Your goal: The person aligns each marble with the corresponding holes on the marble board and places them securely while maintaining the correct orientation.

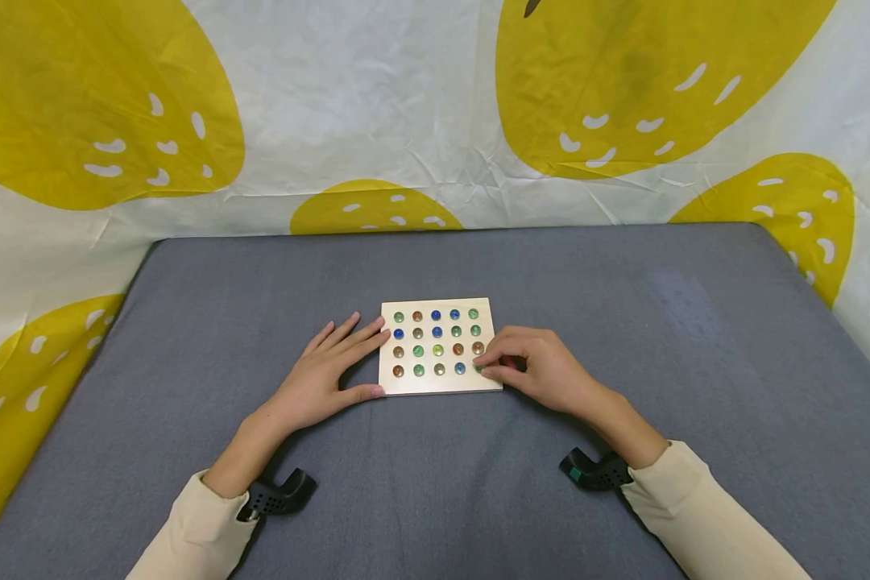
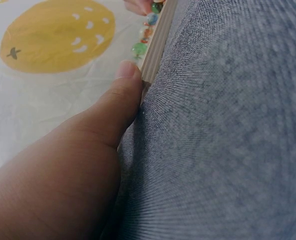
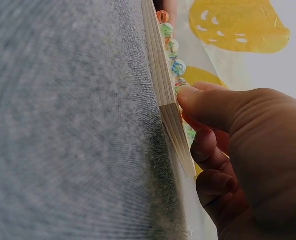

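Flanking board (image 1: 438,387) | marbles (image 1: 437,350) cover it | grey cloth (image 1: 623,306) beneath

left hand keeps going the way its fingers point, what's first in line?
Probably the wooden board: the left hand lies flat with fingers aimed at its left edge, about touching it. Then the marbles on it.

The left hand (image 1: 324,374) lies flat, palm down, fingers straight and close together, thumb extended toward the right. The right hand (image 1: 540,366) rests with fingers curled inward, thumb and forefinger tips drawn together. Both forearms, in cream sleeves (image 1: 703,515), converge forward from the lower frame corners.
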